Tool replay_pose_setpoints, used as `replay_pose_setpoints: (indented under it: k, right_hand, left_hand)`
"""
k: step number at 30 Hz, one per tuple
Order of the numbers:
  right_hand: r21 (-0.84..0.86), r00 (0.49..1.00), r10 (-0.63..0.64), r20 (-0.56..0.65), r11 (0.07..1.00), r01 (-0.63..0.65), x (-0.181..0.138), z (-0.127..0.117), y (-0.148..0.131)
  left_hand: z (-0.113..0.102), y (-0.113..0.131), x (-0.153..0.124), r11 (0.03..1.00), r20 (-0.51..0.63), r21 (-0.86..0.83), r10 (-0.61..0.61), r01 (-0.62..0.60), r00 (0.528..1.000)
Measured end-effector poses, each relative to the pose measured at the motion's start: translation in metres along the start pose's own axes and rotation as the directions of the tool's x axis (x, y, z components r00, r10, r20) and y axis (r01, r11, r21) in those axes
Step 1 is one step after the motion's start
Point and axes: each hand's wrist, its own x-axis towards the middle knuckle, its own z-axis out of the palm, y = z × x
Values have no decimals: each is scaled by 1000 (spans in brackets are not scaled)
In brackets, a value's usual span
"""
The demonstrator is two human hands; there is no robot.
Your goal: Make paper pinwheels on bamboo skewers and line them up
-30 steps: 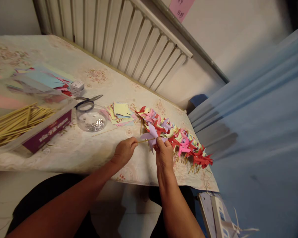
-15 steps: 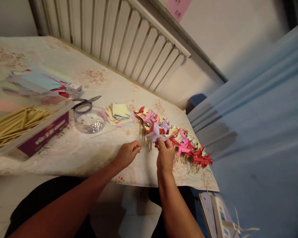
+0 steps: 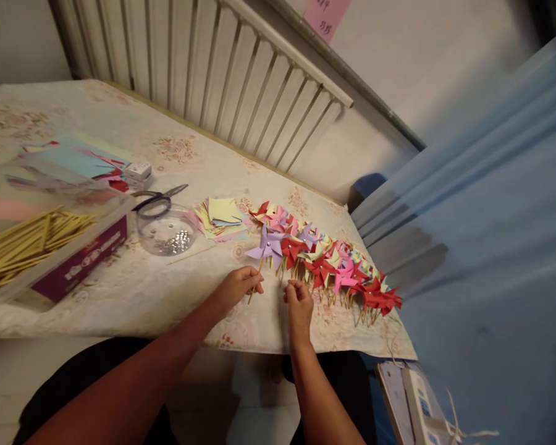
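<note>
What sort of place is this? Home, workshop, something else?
Probably a room in a home, used for paper craft: a floral tablecloth covers the work surface, a blue curtain hangs alongside, and many paper pinwheels sit in a cluster.

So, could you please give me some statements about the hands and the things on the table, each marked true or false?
1. The left hand holds a purple pinwheel by its stick. True.
2. The right hand is gripping the scissors. False: they lie by the clear round dish, apart from both hands.
3. Small shiny pieces lie in the clear round dish. True.
4. The top sheet of the paper stack is bright red. False: it is pale yellow.
5. The yellow sticks stand upright in the plastic box. False: they lie in a loose pile in it.
</note>
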Motion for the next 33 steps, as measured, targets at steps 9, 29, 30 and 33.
replay_pose_setpoints:
  k: [9,29,30,33]
  right_hand:
    - [-297,949,-261,178,905,305,-18,19,25]
    - [-298,908,-354,226,862,410,-18,14,32]
    - [-287,906,-353,233,865,411,-19,12,33]
    - [-250,898,-356,260,873,418,-22,5,36]
  left_hand:
    - [6,-5,1,983,21,-141,-113,115,993]
    - [24,-38,-30,988,-320,-48,122,-144,940]
    - [25,-37,-31,989,-337,-47,119,-143,934]
    - [29,-37,-33,984,-378,-92,109,-154,919]
